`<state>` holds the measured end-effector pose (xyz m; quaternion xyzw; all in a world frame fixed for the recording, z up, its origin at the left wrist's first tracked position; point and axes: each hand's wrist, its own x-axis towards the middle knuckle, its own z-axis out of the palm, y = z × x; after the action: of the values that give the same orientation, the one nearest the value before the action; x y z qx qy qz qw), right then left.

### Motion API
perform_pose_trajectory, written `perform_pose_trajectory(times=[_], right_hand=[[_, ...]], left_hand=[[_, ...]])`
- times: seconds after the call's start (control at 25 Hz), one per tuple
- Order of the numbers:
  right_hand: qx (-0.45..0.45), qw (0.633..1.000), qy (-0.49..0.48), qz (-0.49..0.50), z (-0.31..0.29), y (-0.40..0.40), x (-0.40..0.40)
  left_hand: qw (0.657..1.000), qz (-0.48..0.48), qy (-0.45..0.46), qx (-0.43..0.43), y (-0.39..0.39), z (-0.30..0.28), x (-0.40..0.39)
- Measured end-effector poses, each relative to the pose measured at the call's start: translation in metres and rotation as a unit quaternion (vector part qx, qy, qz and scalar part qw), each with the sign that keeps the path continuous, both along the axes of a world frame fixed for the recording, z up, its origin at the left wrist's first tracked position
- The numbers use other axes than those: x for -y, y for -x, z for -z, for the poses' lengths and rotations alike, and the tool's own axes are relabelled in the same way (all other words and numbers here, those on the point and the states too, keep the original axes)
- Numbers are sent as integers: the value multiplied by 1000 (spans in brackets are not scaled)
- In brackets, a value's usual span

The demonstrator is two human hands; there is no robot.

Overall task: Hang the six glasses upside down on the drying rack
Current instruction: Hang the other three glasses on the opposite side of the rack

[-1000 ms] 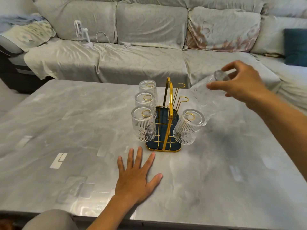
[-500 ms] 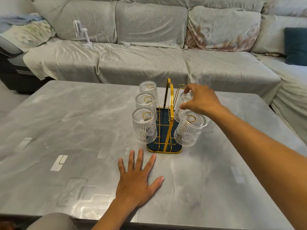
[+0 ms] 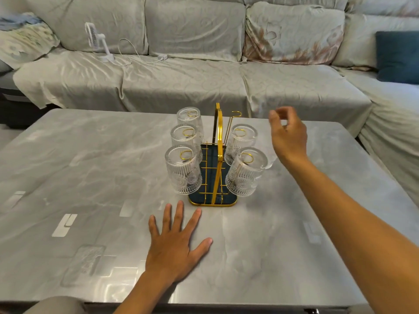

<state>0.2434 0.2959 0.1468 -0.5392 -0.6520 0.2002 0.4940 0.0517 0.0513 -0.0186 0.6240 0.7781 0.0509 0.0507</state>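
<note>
In the middle of the frame the gold drying rack [image 3: 218, 155] stands on the grey marble table [image 3: 90, 177]. Five ribbed glasses hang upside down on it: three on its left side [image 3: 183, 169], two on its right side [image 3: 246, 172]. The far right hook [image 3: 235, 114] is bare. The right hand [image 3: 288, 132] hovers right of the rack, loosely curled, holding nothing. The left hand [image 3: 176, 243] lies flat and spread on the table, below the rack.

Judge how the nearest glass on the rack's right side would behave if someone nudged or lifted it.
The nearest right glass hangs tilted on a thin gold peg of the rack, so a nudge would probably make it swing or rattle. Its ribbed clear wall looks rigid and breakable, though the ribs should aid holding. It likely lifts straight off.
</note>
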Motion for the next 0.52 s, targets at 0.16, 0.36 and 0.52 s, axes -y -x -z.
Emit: perform_pose_trajectory(times=[0.16, 0.36, 0.52], right_hand=[[-68, 969, 234, 37, 65, -32, -20], [-81, 962, 258, -34, 104, -22, -37], [-92, 962, 255, -15, 108, -22, -39]], left_hand=[[1000, 9, -1, -2, -2, -7, 1], [1000, 2, 2, 3, -3, -8, 2], [1000, -10, 0, 4, -3, -6, 0]])
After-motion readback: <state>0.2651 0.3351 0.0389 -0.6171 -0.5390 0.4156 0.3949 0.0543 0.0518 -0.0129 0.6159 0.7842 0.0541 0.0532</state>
